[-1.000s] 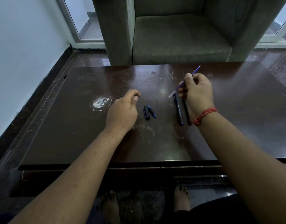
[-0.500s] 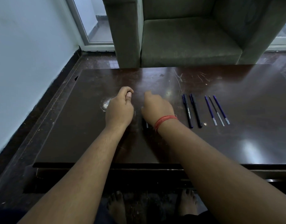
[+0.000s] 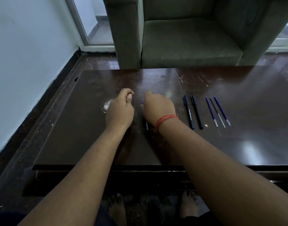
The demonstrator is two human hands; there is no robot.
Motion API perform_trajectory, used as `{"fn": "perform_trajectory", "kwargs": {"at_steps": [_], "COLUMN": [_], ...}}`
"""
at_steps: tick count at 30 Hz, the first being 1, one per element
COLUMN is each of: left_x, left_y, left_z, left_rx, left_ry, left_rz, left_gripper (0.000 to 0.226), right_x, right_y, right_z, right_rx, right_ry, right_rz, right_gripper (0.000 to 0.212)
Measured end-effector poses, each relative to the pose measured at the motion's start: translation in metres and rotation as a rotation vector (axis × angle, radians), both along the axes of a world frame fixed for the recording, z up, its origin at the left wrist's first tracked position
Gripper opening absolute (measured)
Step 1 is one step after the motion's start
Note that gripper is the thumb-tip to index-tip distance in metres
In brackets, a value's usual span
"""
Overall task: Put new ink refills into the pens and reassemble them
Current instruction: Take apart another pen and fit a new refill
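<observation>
Two dark pen barrels [image 3: 189,112] [image 3: 196,112] lie side by side on the dark brown table [image 3: 237,136], right of centre. To their right are three loose ink refills [image 3: 211,111] [image 3: 217,112] [image 3: 222,110], laid parallel. My right hand [image 3: 158,108], with a red thread at the wrist, rests on the table left of the barrels, its fingers closed over another ink refill [image 3: 147,126]. The ends of that refill stick out at the fingers and under the wrist. My left hand [image 3: 120,110] is a closed fist just left of it, with nothing visible in it.
A pale worn patch [image 3: 105,106] marks the table beside my left hand. A grey-green armchair [image 3: 189,41] stands right behind the table's far edge. A white wall runs along the left. My bare feet [image 3: 117,209] show under the near edge.
My right hand, which held a refill raised over the pen barrels, has moved left and down to the table beside my left hand, hiding the two small pen caps. My left hand stayed.
</observation>
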State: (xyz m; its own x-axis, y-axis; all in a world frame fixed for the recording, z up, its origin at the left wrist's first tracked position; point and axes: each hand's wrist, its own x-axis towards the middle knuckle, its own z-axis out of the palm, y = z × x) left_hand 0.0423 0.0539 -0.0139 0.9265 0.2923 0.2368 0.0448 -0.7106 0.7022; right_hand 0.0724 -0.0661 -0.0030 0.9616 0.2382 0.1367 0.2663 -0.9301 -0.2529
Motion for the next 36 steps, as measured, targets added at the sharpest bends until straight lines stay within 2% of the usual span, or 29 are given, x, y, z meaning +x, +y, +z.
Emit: {"fn": "perform_trajectory", "kwargs": {"at_steps": [5,9,12,15,20,24,33,36], "left_x": [0.001,0.000,-0.003,-0.006,-0.007,-0.006,-0.010,-0.011], "left_y": [-0.004,-0.011,-0.020,-0.028,-0.032,-0.033,-0.037,-0.038], "left_z": [-0.001,-0.004,-0.005,-0.004,-0.007,-0.009,-0.006,-0.004], "left_rx": [-0.004,-0.015,0.007,0.032,0.051,0.066,0.079,0.091], "left_ry": [0.026,0.037,0.037,0.040,0.050,0.068,0.078,0.085], "left_rz": [-0.022,-0.062,-0.115,-0.167,-0.220,-0.224,-0.233,-0.233], "left_gripper": [0.018,0.018,0.017,0.016,0.016,0.017,0.016,0.017], "right_x": [0.000,-0.004,-0.008,-0.002,0.015,0.019,0.022,0.022], "right_y": [-0.053,-0.123,-0.170,-0.193,-0.199,-0.195,-0.183,-0.181], "right_z": [0.028,0.046,0.039,0.016,-0.001,-0.008,-0.009,-0.007], "right_rx": [0.086,0.133,0.187,0.161,0.034,-0.070,-0.129,-0.145], "right_ry": [0.020,-0.005,-0.001,0.107,0.210,0.223,0.189,0.208], "right_rz": [-0.050,-0.201,-0.338,-0.390,-0.385,-0.368,-0.402,-0.405], "right_gripper": [0.025,0.022,0.014,0.011,0.013,0.015,0.009,0.020]}}
